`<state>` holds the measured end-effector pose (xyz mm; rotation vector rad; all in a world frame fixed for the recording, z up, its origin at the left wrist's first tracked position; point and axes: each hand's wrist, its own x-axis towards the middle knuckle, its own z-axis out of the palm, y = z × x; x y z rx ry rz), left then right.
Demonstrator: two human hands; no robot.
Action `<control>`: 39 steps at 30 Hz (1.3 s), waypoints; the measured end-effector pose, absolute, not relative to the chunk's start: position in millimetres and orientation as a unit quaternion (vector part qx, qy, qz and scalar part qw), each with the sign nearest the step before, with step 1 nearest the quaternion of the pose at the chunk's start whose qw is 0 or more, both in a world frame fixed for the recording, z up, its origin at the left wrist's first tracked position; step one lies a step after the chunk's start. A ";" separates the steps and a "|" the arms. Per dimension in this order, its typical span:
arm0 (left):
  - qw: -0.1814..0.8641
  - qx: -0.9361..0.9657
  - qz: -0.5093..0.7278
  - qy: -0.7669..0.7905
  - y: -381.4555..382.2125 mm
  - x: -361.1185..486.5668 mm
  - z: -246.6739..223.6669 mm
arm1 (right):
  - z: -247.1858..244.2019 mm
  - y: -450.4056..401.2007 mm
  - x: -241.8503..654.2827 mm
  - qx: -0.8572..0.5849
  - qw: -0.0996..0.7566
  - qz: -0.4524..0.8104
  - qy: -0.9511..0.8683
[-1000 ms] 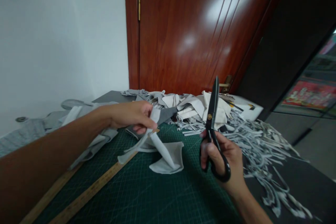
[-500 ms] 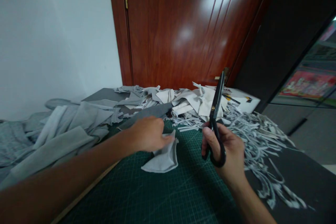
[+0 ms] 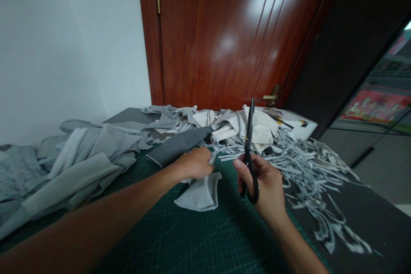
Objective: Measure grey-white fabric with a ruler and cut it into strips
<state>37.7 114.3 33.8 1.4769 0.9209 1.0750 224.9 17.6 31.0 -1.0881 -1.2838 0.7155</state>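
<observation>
My left hand (image 3: 198,163) is closed over the far end of a pale grey fabric piece (image 3: 201,195) on the green cutting mat (image 3: 154,235). A narrow pale fabric strip (image 3: 212,158) shows at its fingertips; whether it joins the larger piece is hidden. My right hand (image 3: 261,180) grips black scissors (image 3: 249,137) by the handles, above the mat, with blades pointing up and together. Just beyond my left hand lies a dark grey fabric piece (image 3: 180,143).
Grey fabric pieces (image 3: 86,150) are heaped on the left. Pale fabric scraps (image 3: 237,124) pile up at the back, before a brown door (image 3: 205,43). Thin fabric strips (image 3: 314,175) spread over the right of the dark table (image 3: 379,218). A white box (image 3: 298,124) stands at the back right.
My left hand has moved slightly right, and a pale strip now shows at its fingertips. My right hand and the scissors have shifted left and turned more edge-on.
</observation>
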 end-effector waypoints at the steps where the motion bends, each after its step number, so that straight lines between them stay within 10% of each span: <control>1: 0.517 0.610 0.453 0.393 111.1 34.0 41.5 | 29.8 19.0 225.2 -0.473 0.607 0.320 -0.553; 16: 0.613 0.220 0.681 0.334 46.4 53.9 87.9 | 12.9 26.7 208.0 -0.481 0.578 0.425 -0.504; 39: 0.631 0.315 0.631 0.324 42.5 29.2 47.8 | 20.0 34.7 212.2 -0.418 0.645 0.463 -0.442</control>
